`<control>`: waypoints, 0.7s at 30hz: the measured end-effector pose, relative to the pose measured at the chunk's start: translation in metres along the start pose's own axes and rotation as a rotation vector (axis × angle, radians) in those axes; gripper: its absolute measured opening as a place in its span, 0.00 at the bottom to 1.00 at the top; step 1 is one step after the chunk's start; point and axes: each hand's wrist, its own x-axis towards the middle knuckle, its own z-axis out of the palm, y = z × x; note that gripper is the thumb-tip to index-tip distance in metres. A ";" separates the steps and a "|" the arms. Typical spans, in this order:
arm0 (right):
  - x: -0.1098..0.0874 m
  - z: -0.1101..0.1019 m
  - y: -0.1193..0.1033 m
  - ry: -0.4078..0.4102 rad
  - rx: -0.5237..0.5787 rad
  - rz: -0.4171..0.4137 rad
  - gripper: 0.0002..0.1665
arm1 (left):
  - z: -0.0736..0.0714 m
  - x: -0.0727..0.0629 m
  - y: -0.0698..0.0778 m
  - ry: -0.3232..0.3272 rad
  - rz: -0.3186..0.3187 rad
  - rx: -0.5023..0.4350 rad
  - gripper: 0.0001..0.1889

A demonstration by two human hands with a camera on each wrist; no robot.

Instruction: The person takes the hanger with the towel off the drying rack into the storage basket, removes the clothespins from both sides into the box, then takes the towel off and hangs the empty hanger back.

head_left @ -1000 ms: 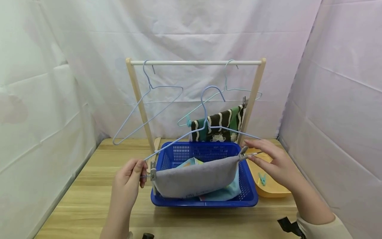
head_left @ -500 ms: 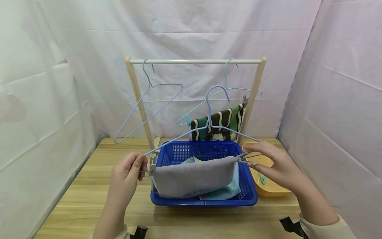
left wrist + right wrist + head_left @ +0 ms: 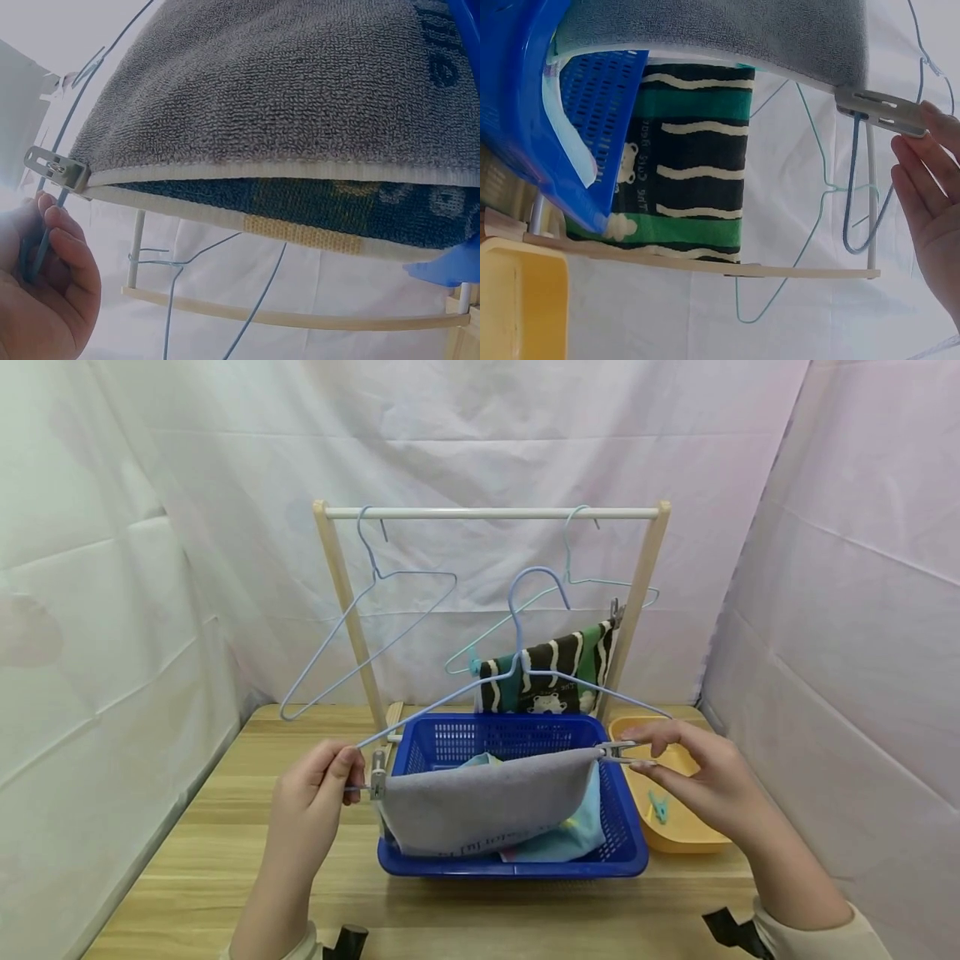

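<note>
My left hand [image 3: 318, 789] grips the left lower corner of a blue wire hanger [image 3: 517, 635]. A grey towel [image 3: 487, 802] is draped over the hanger's lower bar, its left edge held by a grey clothespin [image 3: 378, 775] beside my fingers. With thumb and fingers, my right hand [image 3: 708, 777] pinches the handles of a second grey clothespin [image 3: 881, 111] at the towel's right end. That clothespin lies nearly level, its nose at the towel corner. In the left wrist view, the towel [image 3: 247, 90] shows a white hem and a dark patterned inner side.
Below the towel stands a blue basket [image 3: 517, 870] with light-blue cloth [image 3: 577, 835] inside. Behind, a rack [image 3: 487, 514] carries a bare blue hanger [image 3: 300, 693] and a teal hanger [image 3: 567, 552] with a striped towel [image 3: 547, 672]. A yellow tray [image 3: 693, 839] holds a teal clothespin [image 3: 659, 808].
The right clothespin has swung from slanted to nearly level, its handles pointing right. My right hand has shifted slightly right. The hanger and towel have tilted a little, showing more lettering.
</note>
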 end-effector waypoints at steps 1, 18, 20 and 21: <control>0.000 -0.001 0.000 0.005 0.007 0.002 0.21 | 0.000 0.000 0.000 0.002 -0.003 0.003 0.12; -0.015 -0.005 0.001 0.023 -0.128 0.120 0.30 | 0.004 0.004 -0.001 0.038 -0.008 0.009 0.12; -0.018 -0.004 0.005 0.019 -0.141 0.141 0.30 | 0.005 0.005 0.000 0.045 -0.008 0.011 0.12; -0.020 -0.004 0.007 0.016 -0.147 0.148 0.30 | 0.005 0.006 -0.001 0.049 -0.006 0.010 0.12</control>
